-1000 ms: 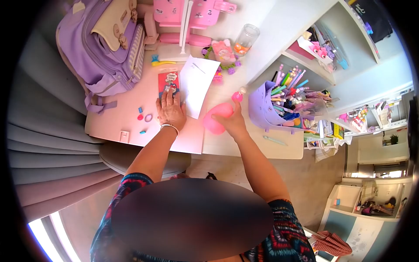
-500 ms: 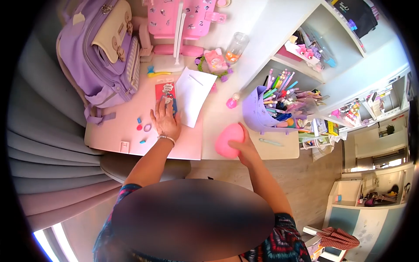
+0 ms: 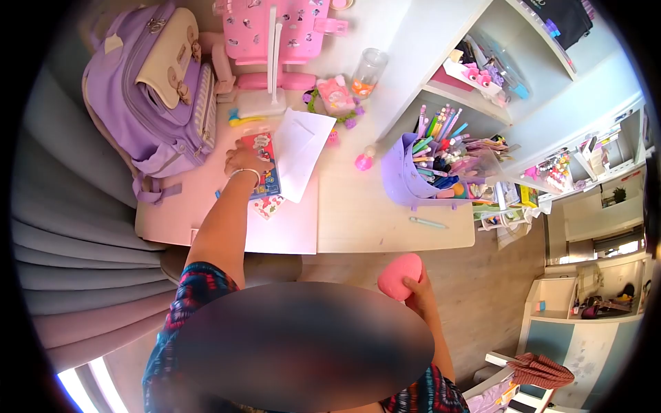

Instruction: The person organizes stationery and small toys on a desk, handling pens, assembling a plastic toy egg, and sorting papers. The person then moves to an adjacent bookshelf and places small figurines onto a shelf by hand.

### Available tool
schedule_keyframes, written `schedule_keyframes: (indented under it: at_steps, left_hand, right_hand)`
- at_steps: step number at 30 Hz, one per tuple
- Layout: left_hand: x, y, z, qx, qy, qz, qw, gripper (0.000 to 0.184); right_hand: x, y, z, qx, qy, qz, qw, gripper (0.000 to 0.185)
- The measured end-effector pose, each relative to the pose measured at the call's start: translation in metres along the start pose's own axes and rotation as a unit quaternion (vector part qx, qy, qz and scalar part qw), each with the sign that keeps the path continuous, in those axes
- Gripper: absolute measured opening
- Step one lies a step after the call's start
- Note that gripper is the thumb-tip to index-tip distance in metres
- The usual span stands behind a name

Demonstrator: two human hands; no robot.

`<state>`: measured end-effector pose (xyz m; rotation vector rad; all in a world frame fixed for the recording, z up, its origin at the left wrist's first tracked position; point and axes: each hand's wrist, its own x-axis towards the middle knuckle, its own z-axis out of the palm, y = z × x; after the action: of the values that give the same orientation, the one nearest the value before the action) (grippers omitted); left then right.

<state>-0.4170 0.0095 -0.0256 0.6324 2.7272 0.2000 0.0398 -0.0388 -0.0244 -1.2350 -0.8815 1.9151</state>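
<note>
Right hand [image 3: 421, 294] wrapped around a pink rounded object [image 3: 397, 277], left hand [image 3: 244, 158] on a booklet.
The red-and-blue booklet [image 3: 269, 182] lies under and just right of the left hand, whose fingers bend over its edge; whether they pinch it, I cannot tell. White paper [image 3: 305, 148] lies farther right of that hand; the desk [image 3: 379, 213] edge is beyond the right hand.

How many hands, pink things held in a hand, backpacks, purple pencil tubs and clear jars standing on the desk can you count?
Hands: 2 (left hand, right hand)
Pink things held: 1 (rounded pink thing, right hand)
Backpacks: 1 (purple backpack)
Purple pencil tubs: 1 (pencil tub)
Clear jars on the desk: 1 (clear jar)
Total: 6
</note>
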Motion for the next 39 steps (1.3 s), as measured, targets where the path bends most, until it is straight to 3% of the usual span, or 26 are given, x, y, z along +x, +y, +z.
schedule_keyframes:
  at_steps: [4,7,8,10,14,17,19,21,23,25,27,29,32,35,39]
  left_hand:
    - [0.028,-0.012,0.021,-0.117,0.046,-0.005,0.992,0.079]
    - [0.064,-0.038,0.03,-0.373,0.053,0.086,0.922,0.072]
    - [0.062,-0.036,0.024,-0.397,0.109,0.105,0.905,0.063]
    - [0.075,-0.038,0.011,-0.441,0.135,0.138,0.876,0.06]
    - [0.031,-0.024,-0.045,-0.519,0.037,0.228,0.823,0.051]
    - [0.01,-0.004,-0.045,-0.543,0.003,0.208,0.814,0.044]
    - [-0.007,0.015,-0.032,-0.581,-0.089,0.208,0.782,0.029]
    - [-0.036,0.034,-0.028,-0.493,-0.135,0.273,0.815,0.024]
    - [-0.055,0.053,-0.011,-0.434,-0.187,0.354,0.807,0.022]
    - [-0.078,0.069,-0.003,-0.33,-0.097,0.461,0.818,0.02]
    - [-0.091,0.087,0.002,-0.283,-0.124,0.48,0.821,0.013]
    - [-0.095,0.103,0.013,-0.24,-0.001,0.601,0.762,0.018]
    - [-0.09,0.129,0.026,-0.178,0.037,0.686,0.705,0.019]
    - [-0.095,0.15,0.012,-0.016,-0.071,0.659,0.749,0.018]
    - [-0.079,0.161,0.032,-0.065,-0.065,0.663,0.743,0.022]
  right_hand:
    - [0.002,0.004,0.0,0.003,0.0,-0.011,1.0,0.083]
    - [0.001,-0.004,0.003,0.008,-0.003,-0.011,1.0,0.084]
    - [0.002,-0.004,0.002,0.007,-0.007,-0.017,1.0,0.084]
    - [0.004,-0.002,0.0,0.005,-0.01,-0.018,1.0,0.083]
    - [0.007,0.0,-0.003,0.003,-0.014,-0.018,1.0,0.082]
    - [0.008,0.001,-0.001,0.008,-0.015,-0.019,1.0,0.083]
    - [0.007,-0.001,0.004,0.009,-0.013,-0.018,1.0,0.082]
    - [0.004,-0.003,0.008,0.012,-0.006,-0.019,1.0,0.082]
    - [0.0,-0.005,0.009,0.014,0.002,-0.02,1.0,0.082]
    - [-0.005,-0.006,0.008,0.014,0.014,-0.02,1.0,0.081]
    - [-0.01,-0.004,0.004,0.018,0.027,-0.023,0.999,0.08]
    - [-0.016,0.001,-0.002,0.028,0.045,-0.027,0.998,0.079]
    - [-0.024,0.011,-0.011,0.037,0.062,-0.029,0.997,0.079]
    - [-0.033,0.016,-0.016,0.052,0.069,-0.03,0.996,0.08]
    - [-0.046,0.02,-0.013,0.067,0.096,-0.035,0.993,0.082]
